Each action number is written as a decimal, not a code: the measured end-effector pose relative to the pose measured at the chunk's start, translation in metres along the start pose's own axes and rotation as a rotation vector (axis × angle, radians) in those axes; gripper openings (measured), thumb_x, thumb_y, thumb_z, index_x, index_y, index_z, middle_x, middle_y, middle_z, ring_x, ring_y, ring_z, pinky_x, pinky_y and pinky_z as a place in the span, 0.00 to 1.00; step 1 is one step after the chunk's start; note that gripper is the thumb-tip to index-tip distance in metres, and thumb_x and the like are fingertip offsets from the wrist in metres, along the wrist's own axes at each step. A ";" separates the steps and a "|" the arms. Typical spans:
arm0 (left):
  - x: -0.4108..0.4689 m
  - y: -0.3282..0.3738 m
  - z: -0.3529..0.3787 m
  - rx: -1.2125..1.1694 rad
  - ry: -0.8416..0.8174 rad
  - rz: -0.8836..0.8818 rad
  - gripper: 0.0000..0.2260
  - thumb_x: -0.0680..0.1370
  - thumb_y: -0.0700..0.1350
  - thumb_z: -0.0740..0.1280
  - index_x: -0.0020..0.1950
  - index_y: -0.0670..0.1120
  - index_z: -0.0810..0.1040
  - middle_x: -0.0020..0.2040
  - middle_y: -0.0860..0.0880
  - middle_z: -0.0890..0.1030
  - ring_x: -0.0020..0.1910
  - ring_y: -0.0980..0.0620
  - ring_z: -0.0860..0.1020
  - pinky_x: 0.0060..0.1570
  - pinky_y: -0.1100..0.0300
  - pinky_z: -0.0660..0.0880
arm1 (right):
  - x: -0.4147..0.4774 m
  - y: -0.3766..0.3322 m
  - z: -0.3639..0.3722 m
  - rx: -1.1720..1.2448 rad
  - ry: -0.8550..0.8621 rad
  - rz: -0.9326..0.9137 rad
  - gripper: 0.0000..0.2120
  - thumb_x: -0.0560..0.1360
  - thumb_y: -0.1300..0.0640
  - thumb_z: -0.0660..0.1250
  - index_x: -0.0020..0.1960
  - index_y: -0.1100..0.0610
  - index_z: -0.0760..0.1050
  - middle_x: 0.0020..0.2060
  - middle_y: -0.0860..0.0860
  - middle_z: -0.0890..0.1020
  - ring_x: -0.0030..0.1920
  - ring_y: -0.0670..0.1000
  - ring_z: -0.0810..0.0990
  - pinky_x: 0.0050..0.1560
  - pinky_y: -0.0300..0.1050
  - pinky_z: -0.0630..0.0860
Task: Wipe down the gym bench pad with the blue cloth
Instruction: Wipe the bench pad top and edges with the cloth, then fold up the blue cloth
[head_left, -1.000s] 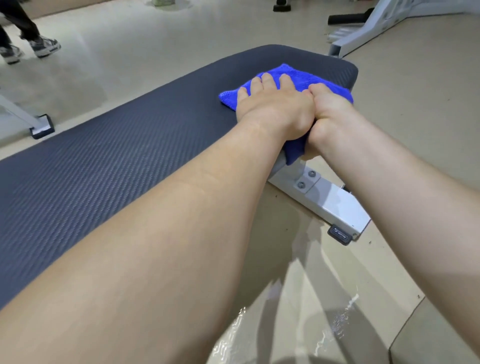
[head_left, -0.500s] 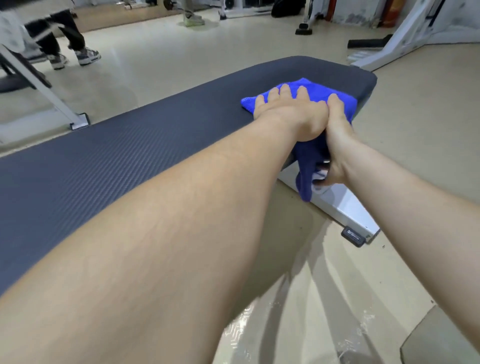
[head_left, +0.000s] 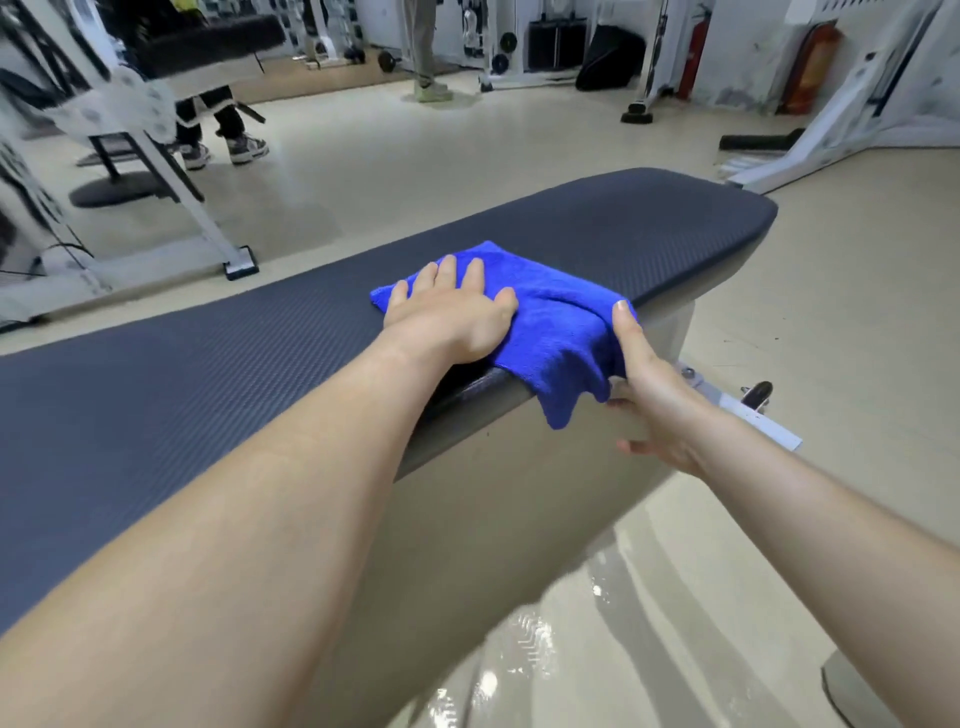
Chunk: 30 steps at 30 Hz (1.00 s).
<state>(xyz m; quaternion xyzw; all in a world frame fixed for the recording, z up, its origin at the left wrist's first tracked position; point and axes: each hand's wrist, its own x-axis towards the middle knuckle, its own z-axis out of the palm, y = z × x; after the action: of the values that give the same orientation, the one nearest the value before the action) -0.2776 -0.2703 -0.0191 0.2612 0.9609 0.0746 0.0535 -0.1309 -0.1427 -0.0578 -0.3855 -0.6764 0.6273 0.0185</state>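
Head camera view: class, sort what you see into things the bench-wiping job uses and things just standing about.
In use: blue cloth, bench pad, left hand pressing the cloth, right hand gripping its hanging edge.
Standing about: machine frame, fire extinguisher, black roller, a bystander's trainers.

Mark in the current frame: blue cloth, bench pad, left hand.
Blue folded cloth (head_left: 563, 319), head view, on its top face between the two hands.
Dark textured gym bench pad (head_left: 649, 228), head view, on bare top surface beyond the cloth.
Left hand (head_left: 452, 319), head view, on the back of the hand.
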 end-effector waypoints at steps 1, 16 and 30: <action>-0.007 -0.022 -0.004 0.007 0.007 -0.043 0.29 0.78 0.62 0.43 0.78 0.53 0.45 0.79 0.50 0.44 0.77 0.51 0.42 0.75 0.47 0.41 | -0.007 0.002 0.005 -0.009 -0.008 -0.009 0.38 0.64 0.19 0.50 0.66 0.38 0.69 0.61 0.40 0.76 0.60 0.48 0.76 0.62 0.60 0.72; -0.135 -0.182 -0.033 0.022 0.064 -0.551 0.30 0.78 0.60 0.44 0.78 0.50 0.49 0.79 0.46 0.48 0.77 0.47 0.47 0.73 0.43 0.47 | -0.105 -0.019 0.101 -0.203 -0.564 0.031 0.32 0.72 0.31 0.62 0.53 0.62 0.77 0.42 0.56 0.87 0.35 0.49 0.84 0.35 0.37 0.77; -0.218 -0.218 -0.059 -0.116 0.218 -0.486 0.18 0.76 0.57 0.64 0.62 0.51 0.69 0.62 0.41 0.73 0.62 0.39 0.68 0.54 0.49 0.66 | -0.119 -0.010 0.080 -0.148 -0.412 -0.103 0.16 0.76 0.54 0.59 0.47 0.60 0.83 0.41 0.54 0.87 0.28 0.48 0.75 0.35 0.40 0.70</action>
<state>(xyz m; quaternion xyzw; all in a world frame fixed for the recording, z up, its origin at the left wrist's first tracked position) -0.2061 -0.5739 0.0151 0.0101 0.9896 0.1421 -0.0192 -0.0931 -0.2730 -0.0118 -0.2146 -0.7288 0.6397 -0.1166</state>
